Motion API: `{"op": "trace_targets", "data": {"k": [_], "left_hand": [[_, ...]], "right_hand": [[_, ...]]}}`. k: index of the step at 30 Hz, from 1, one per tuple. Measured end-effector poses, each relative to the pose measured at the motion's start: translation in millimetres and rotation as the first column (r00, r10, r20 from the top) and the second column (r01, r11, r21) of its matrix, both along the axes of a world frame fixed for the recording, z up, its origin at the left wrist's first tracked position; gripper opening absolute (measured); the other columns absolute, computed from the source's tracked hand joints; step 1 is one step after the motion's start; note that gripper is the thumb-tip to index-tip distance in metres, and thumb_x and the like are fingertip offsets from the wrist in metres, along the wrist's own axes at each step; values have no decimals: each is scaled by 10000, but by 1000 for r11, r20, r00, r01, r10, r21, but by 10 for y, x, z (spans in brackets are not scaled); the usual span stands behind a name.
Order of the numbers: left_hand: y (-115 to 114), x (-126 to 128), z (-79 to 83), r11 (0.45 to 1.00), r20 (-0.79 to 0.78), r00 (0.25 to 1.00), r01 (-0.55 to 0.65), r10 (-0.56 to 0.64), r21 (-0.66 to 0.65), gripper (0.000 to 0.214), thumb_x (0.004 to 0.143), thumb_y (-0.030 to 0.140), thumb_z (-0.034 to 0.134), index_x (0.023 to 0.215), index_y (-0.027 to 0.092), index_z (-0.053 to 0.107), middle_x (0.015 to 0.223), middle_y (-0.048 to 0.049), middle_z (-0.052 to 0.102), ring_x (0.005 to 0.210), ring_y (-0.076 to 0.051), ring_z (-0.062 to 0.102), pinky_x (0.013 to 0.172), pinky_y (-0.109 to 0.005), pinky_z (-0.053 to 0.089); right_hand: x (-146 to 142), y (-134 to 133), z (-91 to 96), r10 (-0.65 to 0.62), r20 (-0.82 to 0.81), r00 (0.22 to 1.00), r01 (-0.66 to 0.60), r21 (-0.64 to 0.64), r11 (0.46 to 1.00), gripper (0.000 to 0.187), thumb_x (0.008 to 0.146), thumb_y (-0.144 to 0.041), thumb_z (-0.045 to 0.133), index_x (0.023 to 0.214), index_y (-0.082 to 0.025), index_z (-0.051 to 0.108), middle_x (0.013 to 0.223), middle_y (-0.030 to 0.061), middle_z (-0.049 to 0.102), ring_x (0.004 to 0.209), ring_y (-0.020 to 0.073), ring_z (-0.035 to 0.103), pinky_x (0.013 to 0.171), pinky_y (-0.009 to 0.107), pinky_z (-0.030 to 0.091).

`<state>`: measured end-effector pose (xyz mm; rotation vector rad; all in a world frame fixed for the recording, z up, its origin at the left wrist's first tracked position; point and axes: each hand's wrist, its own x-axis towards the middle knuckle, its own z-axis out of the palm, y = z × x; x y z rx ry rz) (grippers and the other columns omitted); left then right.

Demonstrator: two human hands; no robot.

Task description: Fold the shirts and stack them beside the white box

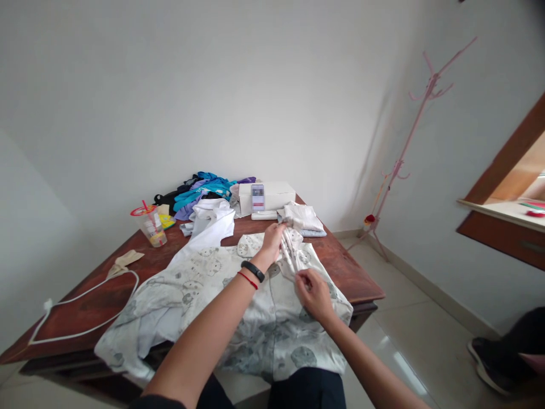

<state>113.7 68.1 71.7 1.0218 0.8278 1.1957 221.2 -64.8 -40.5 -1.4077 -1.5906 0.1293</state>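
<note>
A white garment with a grey animal print [200,284] lies spread across the near part of a dark wooden table [340,267]. My left hand [272,238], with a black band and a red string on its wrist, pinches a raised fold of this cloth near the far right side. My right hand [313,289] is closed on the same fold a little nearer to me. A gathered strip of the fabric runs between the two hands.
Folded pale clothes [302,218] sit behind the hands beside a white box [272,194] with a phone [258,197] leaning on it. A blue and purple clothes heap [200,190], a plastic cup [151,224], a white cord [85,295], a pink coat stand [404,153]. Another person's shoe [489,363] at right.
</note>
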Motion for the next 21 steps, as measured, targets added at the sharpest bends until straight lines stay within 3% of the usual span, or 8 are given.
{"op": "trace_targets", "data": {"k": [2,4,8,11,15,18,21], "left_hand": [[-20,-72,87,999,148,989,8,-2,-40,238,752,332,756,851,154,632,712,-23,660,704,-174,659,675,-267,519],[-56,-130,170,997,250,968,35,-16,-71,266,718,307,778,869,133,646,716,-50,677,708,-198,683,695,-302,546],[-157,-182,316,993,410,911,76,-34,-88,186,671,224,752,790,125,649,705,-68,691,752,-231,714,755,-337,571],[-252,-180,392,998,502,864,46,-14,-52,171,660,206,751,792,142,664,773,-53,722,839,-223,724,825,-318,567],[-428,-208,468,1000,576,817,14,-28,28,214,653,195,791,846,160,707,888,-35,753,965,-207,713,915,-291,541],[-613,-301,498,991,592,801,5,-85,134,270,709,274,811,953,186,735,990,-38,761,1068,-212,692,969,-303,524],[-804,-467,467,982,565,819,-14,-96,187,388,774,497,763,1024,201,743,1055,-67,759,1100,-235,682,944,-323,543]], "right_hand": [[-8,-51,24,-35,56,998,26,155,988,160,960,-232,498,850,-195,609,824,51,627,823,212,560,762,334,432],[-57,-139,60,-12,156,988,-29,256,966,128,956,-179,507,890,-197,615,848,56,630,845,217,542,792,362,434],[-248,-365,120,87,338,937,-196,303,933,127,919,-116,554,979,-210,615,887,54,640,859,220,556,783,379,445],[-371,-488,103,135,400,907,-269,302,914,185,899,-102,563,1032,-221,612,1029,81,659,1067,269,584,922,456,456],[-368,-452,33,301,411,861,-357,64,932,211,946,-181,535,1129,-229,628,1318,115,600,1334,278,492,1076,461,438],[-239,-277,22,261,348,900,-197,-209,958,373,991,-350,498,1324,-208,591,1540,145,445,1465,312,366,1168,505,366],[-69,-76,43,209,304,930,-77,-395,915,602,1002,-499,437,1515,-184,440,1618,144,351,1513,319,287,1227,509,272]]}}
